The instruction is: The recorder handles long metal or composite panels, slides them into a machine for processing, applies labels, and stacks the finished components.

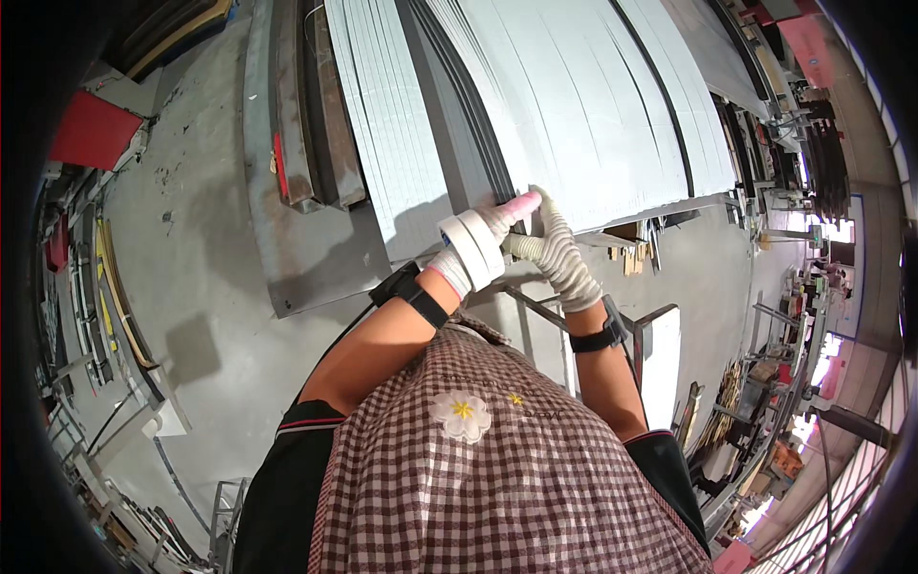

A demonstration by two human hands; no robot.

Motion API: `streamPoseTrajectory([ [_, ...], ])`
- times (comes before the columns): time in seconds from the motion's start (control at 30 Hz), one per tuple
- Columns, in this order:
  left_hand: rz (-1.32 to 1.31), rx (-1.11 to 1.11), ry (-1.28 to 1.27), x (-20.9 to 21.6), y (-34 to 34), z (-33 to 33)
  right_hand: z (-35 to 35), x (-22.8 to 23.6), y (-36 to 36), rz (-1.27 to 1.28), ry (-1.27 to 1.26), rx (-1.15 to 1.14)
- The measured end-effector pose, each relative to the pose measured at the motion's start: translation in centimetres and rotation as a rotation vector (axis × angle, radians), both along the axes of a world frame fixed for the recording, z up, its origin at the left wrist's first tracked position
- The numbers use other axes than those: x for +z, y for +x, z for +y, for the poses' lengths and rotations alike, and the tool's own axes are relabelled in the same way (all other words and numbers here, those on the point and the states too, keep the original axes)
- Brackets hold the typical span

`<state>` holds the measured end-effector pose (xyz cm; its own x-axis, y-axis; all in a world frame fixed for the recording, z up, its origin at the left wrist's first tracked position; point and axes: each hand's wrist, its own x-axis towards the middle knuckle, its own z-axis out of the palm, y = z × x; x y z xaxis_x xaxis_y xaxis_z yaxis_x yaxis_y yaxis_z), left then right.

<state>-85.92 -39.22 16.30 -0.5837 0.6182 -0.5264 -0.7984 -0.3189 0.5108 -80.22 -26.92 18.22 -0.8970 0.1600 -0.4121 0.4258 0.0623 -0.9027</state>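
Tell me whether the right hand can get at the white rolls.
Likely yes: the white rolls sit around the left hand's wrist, close to the right hand, with nothing visible between.

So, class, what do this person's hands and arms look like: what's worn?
The left hand wears a pale knit glove, partly pink, with white rings around it. The right hand wears a pale ribbed glove. Each wrist has a black strap. The dark sleeves are short, red-trimmed.
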Motion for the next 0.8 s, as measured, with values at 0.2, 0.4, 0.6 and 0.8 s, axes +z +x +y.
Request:
streamPoseTrajectory([
  [0.2,0.012,-0.185,0.139,0.1,3.8,1.5,0.4,4.5,5.2,0.198,1.091,0.045],
  [0.4,0.567,-0.79,-0.151,-2.4,7.3,-3.6,2.9,-6.8,10.3,-0.096,1.184,0.072],
  [0.6,0.559,0.307,-0.57,-0.5,6.1,-15.0,-1.9,-0.9,6.4,0.305,1.174,0.036],
  [0.8,0.176,0.47,-0.464,-2.7,4.7,-14.7,-11.1,-2.2,-0.9,-0.024,0.744,0.147],
])
